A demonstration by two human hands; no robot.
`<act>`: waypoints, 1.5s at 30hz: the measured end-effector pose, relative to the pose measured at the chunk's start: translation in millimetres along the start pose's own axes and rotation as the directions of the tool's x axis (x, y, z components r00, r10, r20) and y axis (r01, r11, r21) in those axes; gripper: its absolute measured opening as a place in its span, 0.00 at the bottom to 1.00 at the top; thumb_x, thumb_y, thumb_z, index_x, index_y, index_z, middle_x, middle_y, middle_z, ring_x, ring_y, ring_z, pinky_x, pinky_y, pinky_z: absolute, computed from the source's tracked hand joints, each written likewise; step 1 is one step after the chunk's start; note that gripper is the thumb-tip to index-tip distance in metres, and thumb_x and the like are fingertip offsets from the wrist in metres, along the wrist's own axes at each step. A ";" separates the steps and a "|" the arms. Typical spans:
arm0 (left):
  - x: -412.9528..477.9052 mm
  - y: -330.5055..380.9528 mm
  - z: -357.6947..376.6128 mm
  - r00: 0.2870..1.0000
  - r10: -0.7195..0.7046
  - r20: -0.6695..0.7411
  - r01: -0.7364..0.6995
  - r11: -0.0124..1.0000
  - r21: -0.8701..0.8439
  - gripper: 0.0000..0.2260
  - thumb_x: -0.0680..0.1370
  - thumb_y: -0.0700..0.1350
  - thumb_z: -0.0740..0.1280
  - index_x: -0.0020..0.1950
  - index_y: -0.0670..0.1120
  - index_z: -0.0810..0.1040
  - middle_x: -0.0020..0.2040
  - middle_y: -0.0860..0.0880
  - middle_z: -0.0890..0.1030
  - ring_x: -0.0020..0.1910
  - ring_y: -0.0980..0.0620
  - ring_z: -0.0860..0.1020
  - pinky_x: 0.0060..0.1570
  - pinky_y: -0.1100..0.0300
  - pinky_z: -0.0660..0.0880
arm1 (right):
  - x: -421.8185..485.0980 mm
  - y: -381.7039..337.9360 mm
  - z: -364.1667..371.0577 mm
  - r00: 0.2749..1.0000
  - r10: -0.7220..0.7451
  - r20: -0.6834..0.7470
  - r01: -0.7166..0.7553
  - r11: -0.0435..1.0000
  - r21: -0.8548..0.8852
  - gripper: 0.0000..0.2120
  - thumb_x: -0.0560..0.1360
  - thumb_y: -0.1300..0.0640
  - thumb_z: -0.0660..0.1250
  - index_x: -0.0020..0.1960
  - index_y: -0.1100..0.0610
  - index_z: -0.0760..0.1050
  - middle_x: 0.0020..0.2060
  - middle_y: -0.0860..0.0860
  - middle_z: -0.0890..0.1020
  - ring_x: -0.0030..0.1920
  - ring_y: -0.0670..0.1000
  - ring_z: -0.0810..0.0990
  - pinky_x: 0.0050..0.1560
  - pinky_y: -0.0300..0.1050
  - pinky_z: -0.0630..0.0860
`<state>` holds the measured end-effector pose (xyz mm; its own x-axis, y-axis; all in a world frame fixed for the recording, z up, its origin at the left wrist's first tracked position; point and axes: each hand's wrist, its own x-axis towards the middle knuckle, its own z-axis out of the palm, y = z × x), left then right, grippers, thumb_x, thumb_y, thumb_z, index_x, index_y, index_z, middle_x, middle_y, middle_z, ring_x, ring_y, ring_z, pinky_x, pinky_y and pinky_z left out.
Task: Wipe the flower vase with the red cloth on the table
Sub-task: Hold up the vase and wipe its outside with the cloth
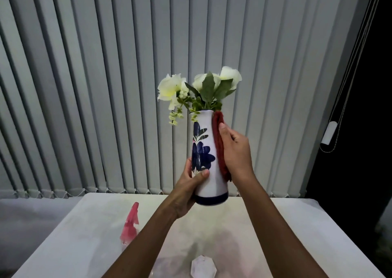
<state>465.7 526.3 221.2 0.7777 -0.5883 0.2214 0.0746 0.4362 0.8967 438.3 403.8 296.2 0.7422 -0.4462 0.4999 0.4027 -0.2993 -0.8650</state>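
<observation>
A tall white flower vase (206,184) with painted blue flowers and a blue base band is held up above the table, roughly upright. White flowers with green leaves (201,88) stick out of its mouth. My left hand (187,187) grips the vase's lower left side, thumb across the front. My right hand (234,148) presses the red cloth (219,144) flat against the vase's right side, from the rim down past its middle. The cloth's far part is hidden behind the vase and my hand.
A white table (286,224) lies below the vase. A spray bottle with a pink trigger head (130,224) stands at the left on the table. A clear faceted object (203,269) sits at the near edge. Vertical blinds (106,86) hang behind.
</observation>
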 end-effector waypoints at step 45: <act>19.4 11.6 -15.4 0.995 -0.003 -0.099 0.001 1.000 -0.012 0.39 0.62 0.62 0.74 0.70 0.51 0.70 0.65 0.45 0.79 0.60 0.45 0.80 0.52 0.49 0.80 | -47.1 55.6 16.7 0.875 -0.466 -0.130 0.379 0.827 -0.414 0.22 0.80 0.49 0.55 0.71 0.56 0.67 0.65 0.56 0.73 0.63 0.53 0.73 0.65 0.43 0.70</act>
<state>491.3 530.5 230.0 0.8357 -0.5189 0.1799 0.0831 0.4433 0.8925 434.7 422.2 223.8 0.3922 -0.3608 0.8462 0.3927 -0.7662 -0.5087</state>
